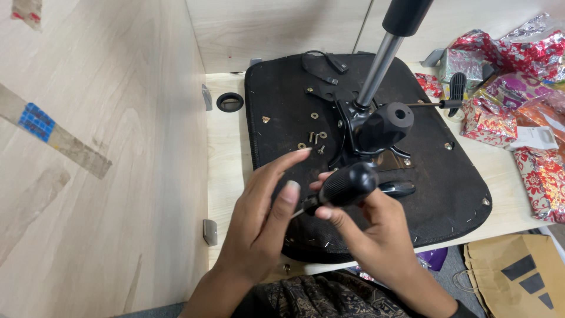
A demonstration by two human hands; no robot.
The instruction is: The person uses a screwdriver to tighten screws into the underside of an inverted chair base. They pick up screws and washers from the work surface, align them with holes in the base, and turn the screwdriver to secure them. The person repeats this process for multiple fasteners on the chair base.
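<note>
Upper right of the frame: crinkled foil-wrapped packages (506, 76), red, silver, pink. Lower right: brown paper bag (518, 277) with black shapes. Left edge: blue sticker (36, 122).

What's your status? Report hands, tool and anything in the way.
Right hand grips black-handled screwdriver. Left hand open, fingertips by its shaft. Upturned chair seat below, loose screws and washers on it. Nothing between hands and mechanism.

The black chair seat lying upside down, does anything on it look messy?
Yes. Small loose metal screws and washers lie scattered on the black upturned chair seat beside its black metal mechanism, not fastened in.
</note>
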